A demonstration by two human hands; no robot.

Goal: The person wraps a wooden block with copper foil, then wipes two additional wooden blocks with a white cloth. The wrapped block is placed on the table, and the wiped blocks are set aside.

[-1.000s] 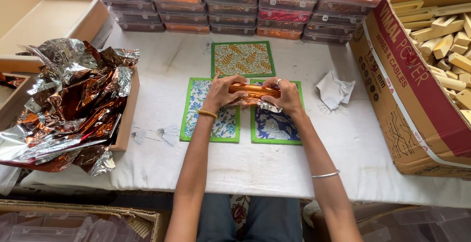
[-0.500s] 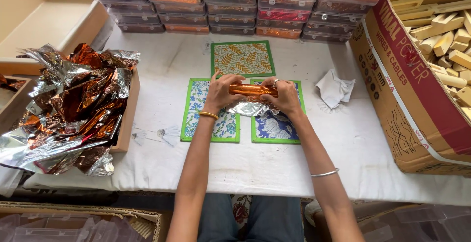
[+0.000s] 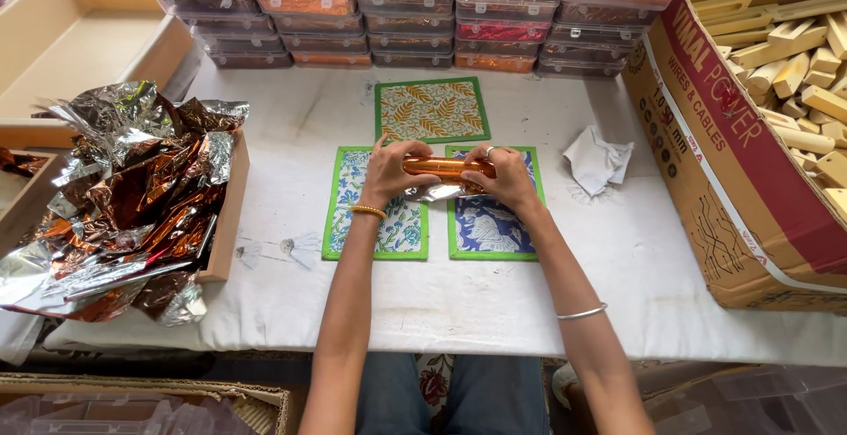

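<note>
Both hands hold one thing between them: a shiny orange foil-wrapped stick [image 3: 445, 168], lying sideways just above the table. The left hand [image 3: 391, 171] is closed around one end and the right hand [image 3: 503, 173] is closed around the other end, with fingers curled over the top. A loose silver flap of foil [image 3: 437, 191] hangs down under the stick, right below the grip. That flap could be trouble: I think the thin foil may rip if the hands pull too hard, or the wrap may come undone if the fingers let go too soon, because the edge is not pressed flat. The stick could also slip and roll, since foil is smooth. Each wrist wears one bangle, so two bangles. Right under the hands lie two mats with green edges, a white flowery mat [image 3: 378, 214] on the left side and a blue patterned mat [image 3: 490, 223] on the right side. Just past the grip lies a third mat, a yellow leafy mat [image 3: 432, 110]. That makes three mats. To the right of the grip sits one crumpled white paper [image 3: 596, 159]. Far to the left is one tray with a heap of crinkled orange and silver foil sheets [image 3: 123, 197], too tangled to count. Far to the right is one big cardboard box of pale wooden blocks [image 3: 785, 56], too many to count. Farthest away are stacks of clear plastic boxes [image 3: 406, 11], too many to count well.
</note>
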